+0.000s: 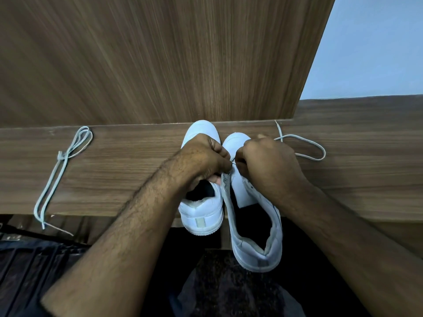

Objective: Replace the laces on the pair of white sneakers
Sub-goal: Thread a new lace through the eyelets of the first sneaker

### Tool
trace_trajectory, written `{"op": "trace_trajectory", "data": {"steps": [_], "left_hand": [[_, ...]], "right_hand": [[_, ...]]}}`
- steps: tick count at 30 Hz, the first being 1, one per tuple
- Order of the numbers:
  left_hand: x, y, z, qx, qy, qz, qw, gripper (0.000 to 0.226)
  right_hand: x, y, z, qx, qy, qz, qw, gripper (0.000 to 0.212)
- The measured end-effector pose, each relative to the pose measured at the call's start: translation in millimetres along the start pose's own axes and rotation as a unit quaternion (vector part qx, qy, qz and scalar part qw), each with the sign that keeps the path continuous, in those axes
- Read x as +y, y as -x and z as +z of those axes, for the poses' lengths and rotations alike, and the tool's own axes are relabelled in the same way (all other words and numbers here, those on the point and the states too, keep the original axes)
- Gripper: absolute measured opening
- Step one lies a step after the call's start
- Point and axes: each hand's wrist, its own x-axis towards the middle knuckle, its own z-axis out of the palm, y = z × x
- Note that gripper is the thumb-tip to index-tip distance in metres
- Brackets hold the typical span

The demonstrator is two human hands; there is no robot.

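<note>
Two white sneakers stand side by side on a wooden ledge (pixel 137 170), toes to the wall. The left sneaker (pixel 202 216) has no lace that I can see. The right sneaker (pixel 254 234) overhangs the ledge's near edge, with its tongue lifted. My left hand (pixel 201 156) and my right hand (pixel 267 161) meet over the right sneaker's eyelets, both pinching a white lace (pixel 313 147) whose loose length loops off to the right on the ledge. The pinched end is hidden by my fingers.
A second white lace (pixel 61 165), folded and knotted, lies on the ledge's left part, its ends hanging over the near edge. A wood panel wall (pixel 160 65) rises right behind the shoes. Dark fabric on my lap (pixel 224 289) fills the foreground.
</note>
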Motion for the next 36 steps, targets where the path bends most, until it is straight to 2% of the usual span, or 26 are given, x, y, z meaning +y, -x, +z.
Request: {"op": "trace_trajectory", "data": {"steps": [5, 7, 9, 12, 14, 15, 17, 18, 20, 22, 23, 25, 27, 29, 31, 33, 34, 36], "left_hand": [[-3, -3, -1, -0.017, 0.003, 0.004, 1.000, 0.012], [-5, -4, -1, -0.021, 0.003, 0.009, 1.000, 0.010], [-4, -7, 3, -0.002, -0.057, 0.025, 0.998, 0.014], [1, -12, 12, 0.035, -0.176, 0.053, 0.982, 0.022], [3, -14, 13, 0.028, -0.194, 0.042, 0.980, 0.021], [4, -14, 11, 0.026, -0.180, 0.033, 0.983, 0.022], [7, -14, 4, 0.058, -0.067, 0.034, 0.996, 0.024], [9, -12, -2, 0.089, 0.042, 0.050, 0.994, 0.023], [15, -10, -16, 0.128, 0.256, 0.086, 0.954, 0.021], [16, -7, -28, 0.135, 0.341, 0.106, 0.924, 0.018], [14, -7, -32, 0.136, 0.346, 0.100, 0.923, 0.017], [10, -8, -32, 0.146, 0.261, 0.100, 0.949, 0.020], [4, -9, -28, 0.137, 0.009, 0.151, 0.979, 0.015], [1, -11, -17, 0.071, -0.243, 0.177, 0.951, 0.015], [-3, -14, -9, 0.035, -0.389, 0.146, 0.909, 0.023], [-4, -17, -4, 0.054, -0.434, 0.139, 0.888, 0.025], [-2, -16, -3, 0.063, -0.420, 0.151, 0.893, 0.024], [6, -13, -3, 0.102, -0.293, 0.162, 0.937, 0.024]], "right_hand": [[6, -3, 11, 0.030, -0.001, -0.040, 0.999, 0.011], [11, -4, 11, 0.030, -0.099, -0.024, 0.994, 0.011], [15, -5, 11, 0.010, -0.209, 0.027, 0.977, 0.007], [20, -9, 14, -0.032, -0.298, 0.064, 0.952, 0.006], [26, -7, 11, -0.019, -0.357, 0.078, 0.931, 0.010], [31, -5, 10, -0.012, -0.362, 0.079, 0.929, 0.019], [40, -3, 10, -0.036, -0.301, 0.054, 0.951, 0.035], [42, -2, 10, -0.061, -0.266, 0.038, 0.961, 0.039], [43, 0, 10, -0.095, -0.243, 0.037, 0.965, 0.040], [42, 2, 8, -0.112, -0.247, 0.065, 0.960, 0.035], [41, 2, 8, -0.125, -0.236, 0.075, 0.961, 0.033], [39, 2, 9, -0.148, -0.209, 0.088, 0.963, 0.029], [38, 1, 9, -0.157, -0.200, 0.101, 0.962, 0.028], [38, 0, 10, -0.154, -0.200, 0.111, 0.961, 0.030], [38, 0, 11, -0.148, -0.202, 0.118, 0.961, 0.032], [39, 0, 13, -0.144, -0.207, 0.121, 0.960, 0.033], [39, 0, 14, -0.143, -0.208, 0.123, 0.960, 0.033], [40, -1, 15, -0.141, -0.208, 0.126, 0.960, 0.032]]}}
